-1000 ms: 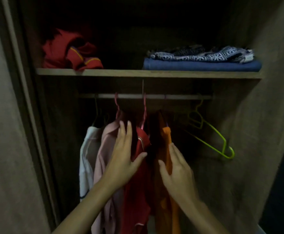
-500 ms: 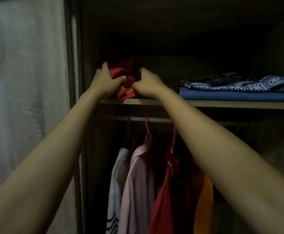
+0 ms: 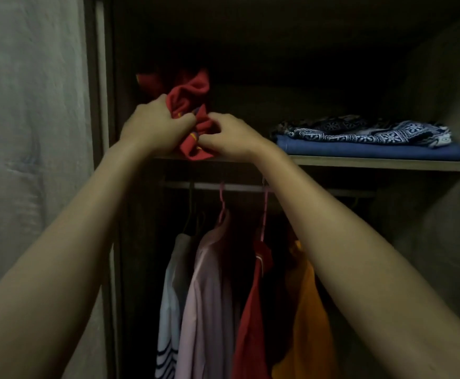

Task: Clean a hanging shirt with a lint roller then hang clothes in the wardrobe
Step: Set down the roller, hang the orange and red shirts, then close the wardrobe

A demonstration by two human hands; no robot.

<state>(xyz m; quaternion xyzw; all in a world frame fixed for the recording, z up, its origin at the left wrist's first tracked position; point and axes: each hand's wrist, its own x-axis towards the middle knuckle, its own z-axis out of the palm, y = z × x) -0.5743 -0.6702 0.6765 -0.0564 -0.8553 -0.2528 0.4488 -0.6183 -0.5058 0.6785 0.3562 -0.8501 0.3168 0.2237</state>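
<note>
Hanging clothes (image 3: 207, 310) cut off below (bottom edge)

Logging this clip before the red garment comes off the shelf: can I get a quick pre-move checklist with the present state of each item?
1. Left hand has a grip on the red garment: ok.
2. Right hand pinches the same garment: ok.
3. Garment free of the shelf: not ok, its lower edge lies at the shelf's front edge.
4. Folded stack apart from the garment: ok.
5. Free hanger on the rail: cannot tell, too dark.
6. Lint roller in view: not ok.
</note>
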